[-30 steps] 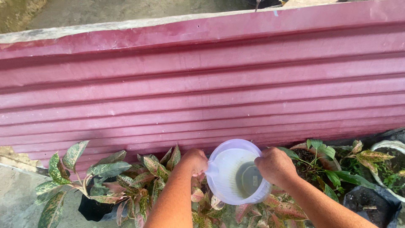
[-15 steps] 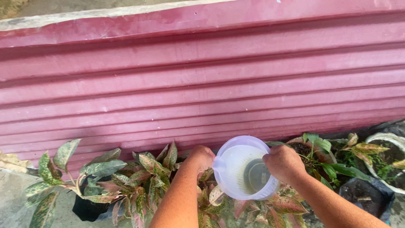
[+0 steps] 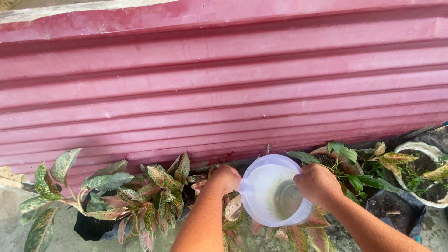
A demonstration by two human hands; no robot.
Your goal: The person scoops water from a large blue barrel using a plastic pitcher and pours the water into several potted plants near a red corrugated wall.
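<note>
1. Since the earlier frame, both hands and the white plastic bowl (image 3: 276, 191) have shifted slightly rightward.
2. Left hand (image 3: 227, 178) grips the bowl's left rim.
3. Right hand (image 3: 318, 184) clasps its right rim.
4. Bowl, holding water, is held above pink-speckled plants (image 3: 140, 196) beside a red corrugated wall (image 3: 224, 88).

Both bare forearms are reaching forward and converging on the tub (image 3: 275, 196). The left hand (image 3: 226, 178) is curling its fingers against the tub's left rim, while the right hand (image 3: 318, 184) is gripping the right rim, knuckles up.
</note>
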